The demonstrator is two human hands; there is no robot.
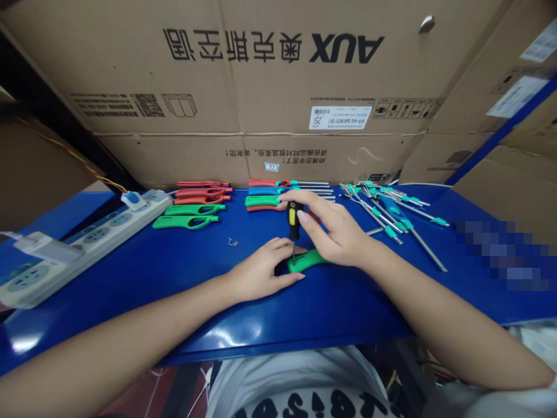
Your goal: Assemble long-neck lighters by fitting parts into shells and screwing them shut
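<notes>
My right hand (333, 226) is closed around a black and yellow screwdriver (295, 230), held upright. Its shaft points down onto the end of a green long-neck lighter handle (300, 265), which lies flat on the blue table. My left hand (263, 270) steadies that handle, with thumb and fingers on either side of its end. My right hand and wrist hide the handle's far part. A few small metal screws (234, 242) lie beyond my left hand.
Several red and green lighter casings (187, 222) lie at the back left. Red, blue and green lighters with metal tubes (263, 200) lie at back centre. Loose tubes with teal ends (420, 241) are piled right. A power strip (98, 235) stands left; a cardboard wall (261, 87) rises behind.
</notes>
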